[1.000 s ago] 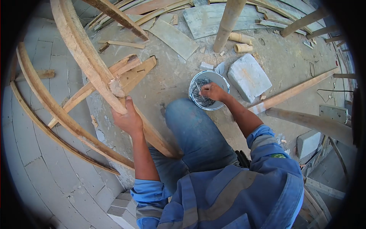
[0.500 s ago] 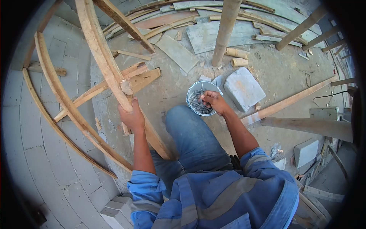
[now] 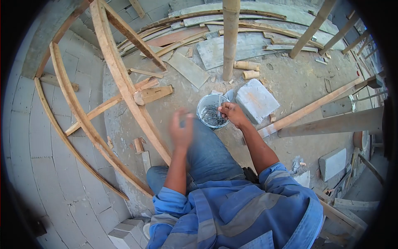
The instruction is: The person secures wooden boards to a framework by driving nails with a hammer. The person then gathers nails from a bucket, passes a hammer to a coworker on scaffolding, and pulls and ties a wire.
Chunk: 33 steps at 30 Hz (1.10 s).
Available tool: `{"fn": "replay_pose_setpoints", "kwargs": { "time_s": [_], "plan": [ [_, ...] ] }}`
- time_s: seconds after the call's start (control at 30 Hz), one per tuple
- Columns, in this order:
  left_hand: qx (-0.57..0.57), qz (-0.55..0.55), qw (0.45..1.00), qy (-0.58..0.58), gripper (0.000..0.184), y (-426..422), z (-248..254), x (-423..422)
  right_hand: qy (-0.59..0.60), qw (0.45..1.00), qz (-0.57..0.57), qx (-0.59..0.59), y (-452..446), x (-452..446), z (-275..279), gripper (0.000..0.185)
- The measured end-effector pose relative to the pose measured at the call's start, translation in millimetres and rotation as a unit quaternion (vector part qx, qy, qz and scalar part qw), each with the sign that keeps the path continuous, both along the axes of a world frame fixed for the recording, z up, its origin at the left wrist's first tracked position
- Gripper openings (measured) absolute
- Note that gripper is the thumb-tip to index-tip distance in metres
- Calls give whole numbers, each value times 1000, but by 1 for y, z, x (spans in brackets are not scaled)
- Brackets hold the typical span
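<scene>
"At left, which way does the rough, curved timber [image 3: 148,124] run?"
"Forward, slanting left. Near the round bucket [image 3: 210,99], the blurred left hand [image 3: 181,129] has parted fingers; over it, the right hand [image 3: 231,113] pinches slim metal nails [image 3: 219,102], lengthwise up the view."

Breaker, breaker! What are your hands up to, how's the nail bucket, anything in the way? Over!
Right hand pinching at least one nail over bucket; left hand blurred, seemingly empty. Bucket upright, loose nails inside. Pale block alongside, not blocking.
</scene>
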<state>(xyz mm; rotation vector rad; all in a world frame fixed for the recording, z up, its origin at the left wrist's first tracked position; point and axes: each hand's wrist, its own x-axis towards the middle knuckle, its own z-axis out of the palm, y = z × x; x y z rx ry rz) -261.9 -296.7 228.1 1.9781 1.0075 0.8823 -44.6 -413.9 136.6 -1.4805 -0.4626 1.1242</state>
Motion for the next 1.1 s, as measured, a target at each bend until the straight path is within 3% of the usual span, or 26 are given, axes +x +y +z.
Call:
{"fn": "replay_pose_setpoints", "kwargs": {
  "time_s": [0.03,0.1,0.2,0.3,0.4,0.5,0.7,0.8,0.9,1.1],
  "plan": [
    [-185,-66,980,-20,49,-7,-2,17,-12,1000,14,4,1,-1,6,22],
    [-252,-121,956,-86,44,-14,-36,45,-34,999,42,9,-2,-4,19,22],
    [-411,-124,901,-63,44,-16,-33,75,-80,996,44,13,-3,-10,36,25],
    [-396,-109,911,-31,34,-11,-47,91,-108,994,24,-13,-3,-7,29,27],
    [-426,-78,899,-72,25,-11,-59,100,-96,995,-7,-40,-7,-3,29,26],
    [-324,-7,945,-45,20,-6,-81,102,-88,993,-75,-37,-11,-3,27,24],
    [-482,-84,858,-155,21,-18,-70,87,-10,995,-87,-50,-18,-9,36,22],
    [-558,-110,812,-130,25,-23,-68,78,-68,997,-16,-30,-19,-17,42,25],
    [-601,-105,786,-97,29,-31,-63,64,-199,980,-33,0,-20,-41,38,26],
    [-601,-78,784,-135,25,-37,-71,47,-395,918,-30,-19,-27,-71,45,22]
  ]
}}
